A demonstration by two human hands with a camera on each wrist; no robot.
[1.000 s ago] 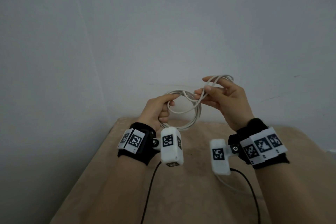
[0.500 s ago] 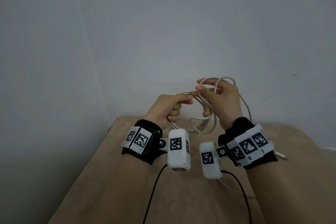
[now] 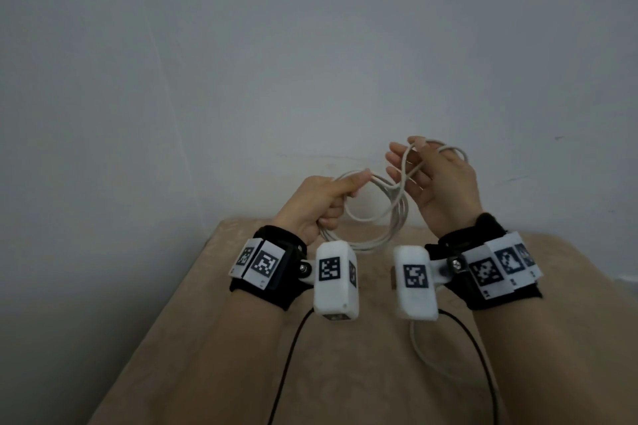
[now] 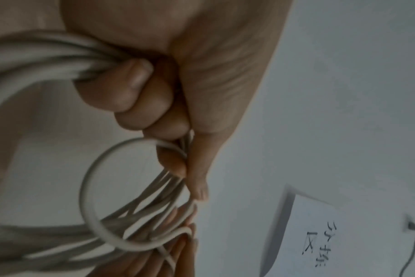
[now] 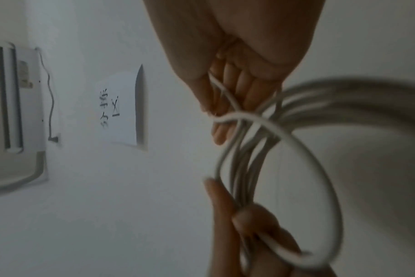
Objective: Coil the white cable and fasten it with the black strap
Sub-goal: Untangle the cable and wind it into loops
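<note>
The white cable [image 3: 402,214] hangs as a coil of several turns between my hands, above the table. My left hand [image 3: 359,181] grips the coil's left side, with thumb and curled fingers closed round the bundle [image 4: 88,187]. My right hand [image 3: 402,157] is up and to the right with its fingers spread and nearly straight. One strand runs across those fingers and loops behind the hand [image 5: 320,163]. A loose white tail [image 3: 417,348] lies on the table under the right wrist. No black strap shows in any view.
A beige table [image 3: 241,338] stands against a plain white wall. Black wires [image 3: 286,355] trail from the wrist cameras toward me. A paper note [image 5: 121,108] and a wall unit [image 5: 14,97] hang on the wall ahead.
My right hand has let go its pinch beside the left hand, spread its fingers and drawn up to the right with a strand over them. The left hand keeps its grip.
</note>
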